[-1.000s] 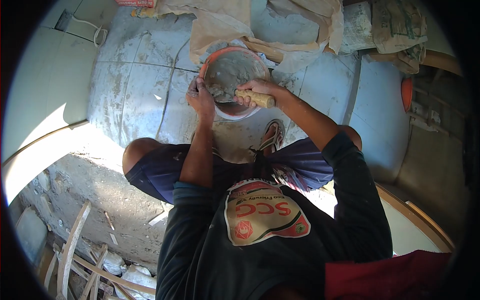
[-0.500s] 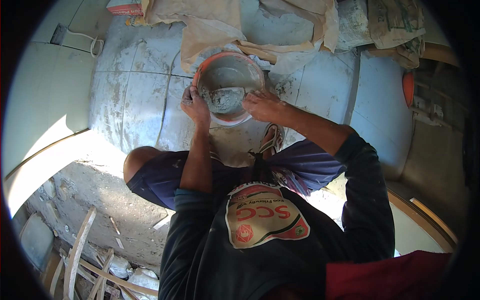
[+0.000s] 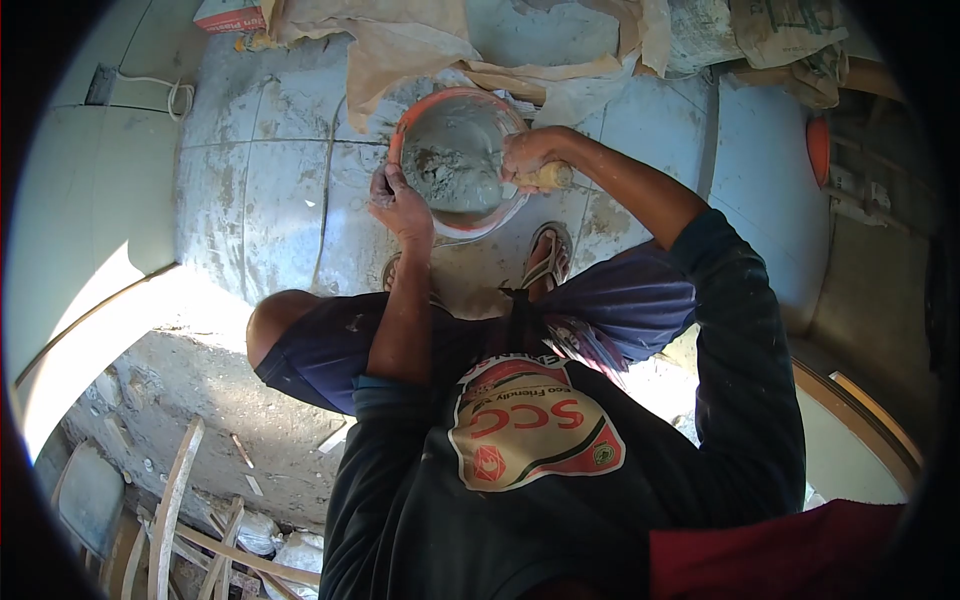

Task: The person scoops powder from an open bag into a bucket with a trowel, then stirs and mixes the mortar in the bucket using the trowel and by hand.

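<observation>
An orange-rimmed bucket point(image 3: 402, 135) stands on the floor before my feet, with wet grey mortar point(image 3: 455, 150) inside it. My left hand point(image 3: 402, 207) is closed on the bucket's near-left rim, thumb on top. At the right side of the rim, my right hand point(image 3: 530, 155) is wrapped round the tan wooden handle of a trowel point(image 3: 548, 177). The handle's end sticks out over the rim towards the right. The trowel's blade cannot be made out, as it is sunk in the mortar or behind my fingers.
Torn brown paper point(image 3: 400, 60) and an open bag of pale powder point(image 3: 540, 38) lie just beyond the bucket. More sacks point(image 3: 785, 40) stand at the far right. A cord point(image 3: 325, 190) runs over the tiles to the left. Wooden strips point(image 3: 175, 500) lean at the lower left.
The trowel blade, earlier showing with mortar on it, has gone out of sight. My right hand has turned and moved up and right, and the handle now shows. The left hand stays on the rim.
</observation>
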Motion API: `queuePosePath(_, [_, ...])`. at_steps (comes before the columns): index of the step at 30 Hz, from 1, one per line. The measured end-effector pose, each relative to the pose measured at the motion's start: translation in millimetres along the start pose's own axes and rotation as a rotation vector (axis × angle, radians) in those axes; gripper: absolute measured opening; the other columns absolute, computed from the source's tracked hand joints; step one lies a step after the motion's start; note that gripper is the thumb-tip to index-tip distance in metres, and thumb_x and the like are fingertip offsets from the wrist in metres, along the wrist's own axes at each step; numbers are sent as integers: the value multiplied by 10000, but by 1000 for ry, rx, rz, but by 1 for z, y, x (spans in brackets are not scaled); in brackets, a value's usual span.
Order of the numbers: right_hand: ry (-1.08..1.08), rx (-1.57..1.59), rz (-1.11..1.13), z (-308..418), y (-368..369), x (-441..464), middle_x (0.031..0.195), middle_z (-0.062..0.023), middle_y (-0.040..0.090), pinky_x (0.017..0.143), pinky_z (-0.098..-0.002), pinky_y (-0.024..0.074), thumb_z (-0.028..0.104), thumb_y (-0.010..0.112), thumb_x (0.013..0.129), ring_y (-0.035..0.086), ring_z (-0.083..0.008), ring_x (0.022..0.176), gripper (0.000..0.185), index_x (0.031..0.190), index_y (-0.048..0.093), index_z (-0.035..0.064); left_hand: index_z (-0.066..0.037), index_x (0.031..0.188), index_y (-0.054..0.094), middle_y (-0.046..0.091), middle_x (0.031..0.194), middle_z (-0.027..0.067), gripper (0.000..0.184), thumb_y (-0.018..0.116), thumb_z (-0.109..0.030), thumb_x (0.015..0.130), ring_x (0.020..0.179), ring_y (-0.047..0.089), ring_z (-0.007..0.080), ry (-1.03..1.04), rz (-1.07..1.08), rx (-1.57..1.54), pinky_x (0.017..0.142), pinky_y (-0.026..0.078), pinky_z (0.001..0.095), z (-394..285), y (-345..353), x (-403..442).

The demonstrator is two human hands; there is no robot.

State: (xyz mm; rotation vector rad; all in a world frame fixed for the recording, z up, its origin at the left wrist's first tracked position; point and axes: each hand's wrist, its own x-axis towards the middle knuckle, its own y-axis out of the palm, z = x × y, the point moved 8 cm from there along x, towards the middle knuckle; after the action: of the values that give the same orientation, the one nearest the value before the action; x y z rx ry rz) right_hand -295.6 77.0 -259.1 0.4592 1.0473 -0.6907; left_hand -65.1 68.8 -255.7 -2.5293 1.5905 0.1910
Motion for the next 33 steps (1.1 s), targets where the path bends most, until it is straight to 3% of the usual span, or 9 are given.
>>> queuePosePath(8, [27,907,314,2,66,-19,730,-92,587,431,-288,453,213,499,926,541,-141,552,253,889,548,-32,46,851,639,557,704,13,230,486,-113,915,656,450,98,25,-35,21,610,383,259,0,-7,8])
queuePosePath(12, [-113,-27,-190,23,25,-52,807,-131,612,500,-319,491,248,530,896,600,-200,622,270,892,589,-15,36,821,632,536,685,3,222,490,-110,909,639,432,89,18,-27,49,583,363,256,-7,-7,6])
queuePosePath(13, [-264,-657,-353,36,20,-48,847,-159,623,579,-373,503,225,544,875,614,-265,682,253,907,592,-21,35,816,630,533,682,1,220,491,-110,907,633,428,87,31,-20,52,577,359,258,-7,-6,6])
queuePosePath(15, [-273,-855,-567,48,13,-59,983,-206,611,811,-460,473,150,583,794,603,-384,891,245,973,582,-18,32,819,633,538,687,1,219,491,-110,906,634,430,87,36,16,61,578,360,261,0,-4,9])
queuePosePath(18, [-619,-1070,-802,47,66,-38,970,-189,602,818,-411,476,127,607,753,595,-354,929,251,963,567,-6,42,797,608,518,661,21,225,487,-116,902,613,419,119,26,5,64,570,354,286,-5,0,10])
queuePosePath(21, [-678,-1055,-595,46,83,-43,928,-168,598,778,-401,488,103,601,741,595,-347,909,208,922,560,9,57,778,585,497,632,41,236,482,-118,898,594,407,146,-3,-51,76,563,348,308,-6,-7,10])
queuePosePath(25, [-466,-1018,-555,72,42,-77,951,-168,591,792,-420,478,95,559,774,587,-332,923,173,929,557,19,30,843,634,549,703,4,216,480,-105,913,646,436,89,-20,-36,44,589,366,261,-3,-7,12])
queuePosePath(29, [-638,-1105,-645,51,24,-44,950,-187,598,775,-422,490,110,560,776,595,-330,927,185,924,553,-1,33,857,635,558,713,10,220,470,-98,919,652,446,93,-53,15,24,598,376,262,-8,-2,6])
queuePosePath(33, [-404,-1049,-404,19,30,-9,863,-210,614,677,-379,515,153,544,835,640,-297,789,212,918,541,-42,37,818,616,536,701,4,227,467,-99,921,643,429,90,-42,-19,-74,589,368,258,-10,2,0])
